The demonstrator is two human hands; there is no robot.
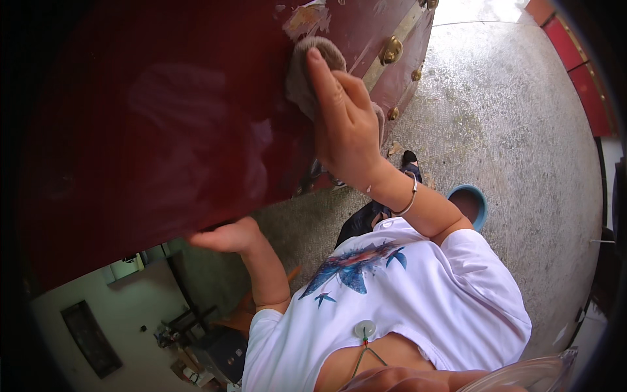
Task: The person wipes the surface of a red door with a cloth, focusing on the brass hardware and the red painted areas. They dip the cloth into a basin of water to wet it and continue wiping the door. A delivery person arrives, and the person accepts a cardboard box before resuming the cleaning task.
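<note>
A large glossy dark red door [161, 142] fills the upper left, with domed brass studs [391, 50] along its right part. My right hand [345, 117] presses a grey-brown cloth [301, 81] flat on its surface, index finger extended over the cloth. Just above the cloth is a torn patch of paper residue [308, 19], pale and yellowish; paler scraped marks run to its right. At the door's lower edge, my left hand [230, 236] holds on from below, its fingertips partly hidden by the door.
A blue bucket [482, 208] with murky liquid stands on the speckled floor [514, 147] to my right. Dry leaves [395, 148] lie near my foot. Another red door panel [588, 93] is at the far right. Behind the left arm are an orange-brown chair [240, 313] and a dark box [220, 350].
</note>
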